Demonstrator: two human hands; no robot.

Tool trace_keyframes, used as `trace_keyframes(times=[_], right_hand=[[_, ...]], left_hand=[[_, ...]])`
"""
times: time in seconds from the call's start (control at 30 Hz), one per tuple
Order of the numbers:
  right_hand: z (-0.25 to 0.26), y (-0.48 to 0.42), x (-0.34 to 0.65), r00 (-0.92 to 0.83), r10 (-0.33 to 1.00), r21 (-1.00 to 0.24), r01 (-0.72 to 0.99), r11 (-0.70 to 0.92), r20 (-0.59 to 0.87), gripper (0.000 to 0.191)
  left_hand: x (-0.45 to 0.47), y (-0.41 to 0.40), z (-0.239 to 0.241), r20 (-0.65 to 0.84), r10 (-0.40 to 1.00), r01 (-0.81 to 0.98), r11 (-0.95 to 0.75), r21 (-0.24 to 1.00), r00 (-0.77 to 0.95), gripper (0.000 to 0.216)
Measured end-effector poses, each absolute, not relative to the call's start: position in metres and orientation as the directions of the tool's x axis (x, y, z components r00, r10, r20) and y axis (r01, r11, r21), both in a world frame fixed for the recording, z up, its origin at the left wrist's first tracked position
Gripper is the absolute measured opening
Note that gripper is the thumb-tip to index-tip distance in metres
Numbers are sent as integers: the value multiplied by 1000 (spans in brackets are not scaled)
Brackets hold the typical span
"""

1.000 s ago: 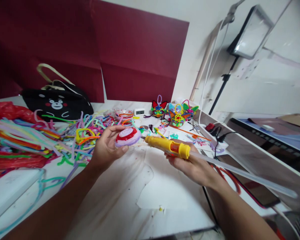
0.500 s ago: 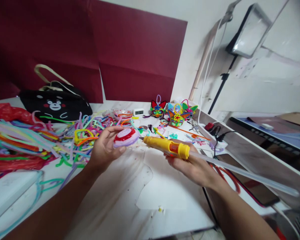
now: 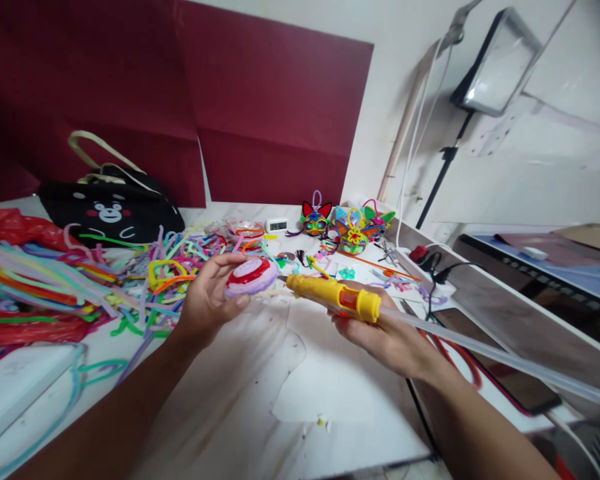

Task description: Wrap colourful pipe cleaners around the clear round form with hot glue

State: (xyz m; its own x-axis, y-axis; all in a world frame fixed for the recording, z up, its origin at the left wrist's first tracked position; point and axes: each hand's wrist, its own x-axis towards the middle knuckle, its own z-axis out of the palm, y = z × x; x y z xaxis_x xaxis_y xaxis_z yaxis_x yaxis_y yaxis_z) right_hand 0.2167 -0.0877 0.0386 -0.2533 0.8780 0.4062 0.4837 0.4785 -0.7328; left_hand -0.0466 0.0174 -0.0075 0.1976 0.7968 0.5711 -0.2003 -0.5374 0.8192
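My left hand (image 3: 207,300) is closed around a round lilac, white and red coiled pipe-cleaner piece (image 3: 250,276), held up over the white table (image 3: 240,400). My right hand (image 3: 380,333) grips a yellow glue gun (image 3: 335,295) with a long clear glue stick (image 3: 490,357) trailing out the back to the right. The gun's metal tip points left and touches the right edge of the coiled piece.
A heap of coloured pipe cleaners (image 3: 55,280) covers the left of the table, with a black bear-face bag (image 3: 110,210) behind. Finished colourful figures (image 3: 350,230) and a small clock (image 3: 277,225) stand at the back. Cables and a phone (image 3: 500,373) lie right, under a lamp (image 3: 500,63).
Both hands and what they hold stay nearly still; the coiled piece sits slightly lower and further left, against the gun's tip.
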Motion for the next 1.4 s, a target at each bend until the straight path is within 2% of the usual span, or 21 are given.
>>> trace_keyframes(times=[0.63, 0.9, 1.4], right_hand=[[39, -88, 216, -249, 891, -768, 451, 454, 380, 5], [39, -87, 217, -274, 869, -739, 456, 495, 413, 2], [46, -93, 213, -313, 887, -754, 472, 456, 341, 4]], left_hand=[[-49, 15, -8, 560, 803, -186, -530, 828, 203, 55], [-48, 15, -7, 543, 811, -210, -505, 837, 217, 54], [-47, 14, -5, 541, 812, -174, -514, 840, 218, 54]])
